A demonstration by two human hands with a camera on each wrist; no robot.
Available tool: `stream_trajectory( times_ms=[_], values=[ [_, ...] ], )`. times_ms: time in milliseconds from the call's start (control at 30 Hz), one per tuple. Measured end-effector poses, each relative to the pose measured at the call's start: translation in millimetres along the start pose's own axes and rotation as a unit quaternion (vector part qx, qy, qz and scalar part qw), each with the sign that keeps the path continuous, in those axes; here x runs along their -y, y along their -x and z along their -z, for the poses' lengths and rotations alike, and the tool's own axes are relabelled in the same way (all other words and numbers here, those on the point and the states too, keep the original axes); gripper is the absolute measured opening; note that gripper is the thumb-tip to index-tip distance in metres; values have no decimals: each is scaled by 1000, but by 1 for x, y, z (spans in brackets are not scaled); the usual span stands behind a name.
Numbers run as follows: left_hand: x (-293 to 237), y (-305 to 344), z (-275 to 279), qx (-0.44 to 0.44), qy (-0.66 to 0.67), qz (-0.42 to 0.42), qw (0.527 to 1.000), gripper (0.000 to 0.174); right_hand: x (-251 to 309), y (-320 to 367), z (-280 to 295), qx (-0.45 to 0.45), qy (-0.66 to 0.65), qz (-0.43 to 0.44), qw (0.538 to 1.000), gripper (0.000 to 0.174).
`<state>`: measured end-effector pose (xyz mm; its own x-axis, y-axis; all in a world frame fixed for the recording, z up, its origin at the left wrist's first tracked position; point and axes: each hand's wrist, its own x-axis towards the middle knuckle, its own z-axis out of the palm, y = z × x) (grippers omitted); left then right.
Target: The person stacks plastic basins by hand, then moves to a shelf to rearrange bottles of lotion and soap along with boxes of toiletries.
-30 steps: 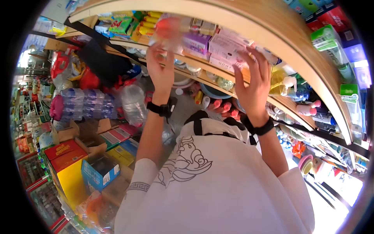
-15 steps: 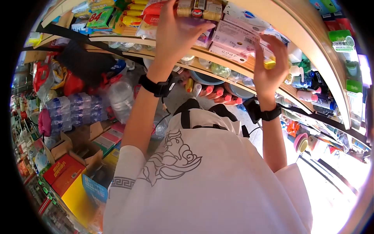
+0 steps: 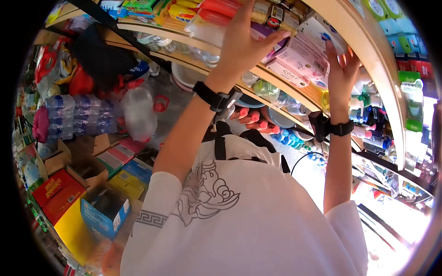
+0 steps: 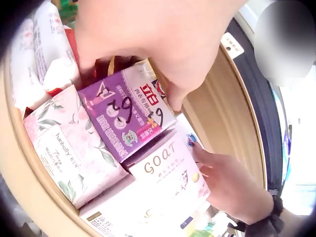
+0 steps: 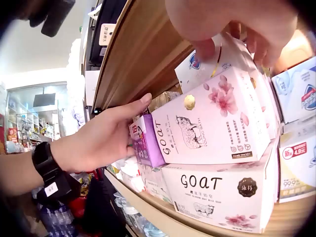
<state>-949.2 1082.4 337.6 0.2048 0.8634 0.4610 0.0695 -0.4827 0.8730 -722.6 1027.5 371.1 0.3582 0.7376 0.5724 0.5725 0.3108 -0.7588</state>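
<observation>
My left hand reaches over the shelf, its thumb stretched to the right. Below it in the left wrist view stands a purple and white soap box with handwritten marks; thumb and fingers span its far end, the fingertips partly hidden behind it. My right hand pinches a white soap box with a blue logo, behind the stacked pink boxes. One pink GOAT box lies on another GOAT box. A floral hanbolly box sits beside the purple one.
Red and white packets lie left of my left hand. The wooden shelf edge runs along the front, with another shelf board above. Pump bottles stand at right. Bottle packs and cartons fill the floor at left.
My left hand has left a blurred red-topped packet at the left and moved right, over the purple box. My right hand has moved right from the pink boxes onto the white box.
</observation>
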Motion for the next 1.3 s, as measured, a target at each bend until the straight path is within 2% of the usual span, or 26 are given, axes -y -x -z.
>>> stream_trajectory(
  times_ms=[33,67,133,167,200,267,333,367,400,433,467,633,700,767,833,900,933,1000,1100,1167,1233,1300],
  values=[
    [-2,0,0,6,17,46,999,93,-2,-3,1,4,0,7,1000,44],
    [4,-1,-2,-20,-39,-15,999,92,-3,-5,3,27,-12,-2,1000,44],
    [11,-6,2,-10,-24,-15,1000,94,-1,-7,8,69,-18,-47,996,50],
    [15,-8,2,4,-11,-13,1000,95,-1,-9,11,78,-13,-39,996,50],
    [23,-12,-9,-135,-6,-123,983,74,-3,-12,14,94,21,-58,994,61],
    [23,-11,-13,-158,-9,-96,983,75,4,-19,19,131,48,-91,986,76],
    [24,-13,-19,-162,-48,-38,985,73,9,-25,23,156,50,-76,984,78],
    [22,-11,-22,-173,-46,-30,983,73,12,-25,26,164,46,-75,983,81],
    [20,-8,-25,-184,-38,-26,982,73,17,-27,31,190,60,-123,972,82],
    [16,-5,-23,-195,-29,-24,980,72,21,-29,32,199,65,-118,971,82],
    [12,-3,-21,-171,0,19,985,71,23,-32,33,225,72,-112,965,82],
    [10,-5,-19,-187,8,33,982,73,29,-50,37,296,129,-93,942,83],
    [11,-6,-19,-211,-7,-2,978,72,33,-53,34,303,139,-84,939,86],
    [12,-4,-19,-219,-15,5,976,71,32,-58,36,331,140,-82,929,89],
    [14,-3,-19,-178,39,42,982,71,30,-60,35,323,155,-92,929,94],
    [14,-2,-20,-182,52,45,981,71,33,-62,35,319,155,-107,929,105],
    [13,-3,-21,-186,64,45,979,70,34,-64,38,322,160,-106,927,105],
    [11,-5,-19,-197,61,38,978,70,35,-67,39,315,180,-33,931,104],
    [12,-5,-21,-215,59,34,974,69,37,-83,43,324,203,-33,923,111],
    [10,-6,-22,-232,71,35,969,69,31,-93,42,340,199,-27,919,115],
    [7,-5,-21,-201,57,76,975,69,24,-108,36,434,88,-95,892,118],
    [10,-5,-28,-233,46,69,969,69,29,-109,31,434,101,-93,890,116]
  ],
)
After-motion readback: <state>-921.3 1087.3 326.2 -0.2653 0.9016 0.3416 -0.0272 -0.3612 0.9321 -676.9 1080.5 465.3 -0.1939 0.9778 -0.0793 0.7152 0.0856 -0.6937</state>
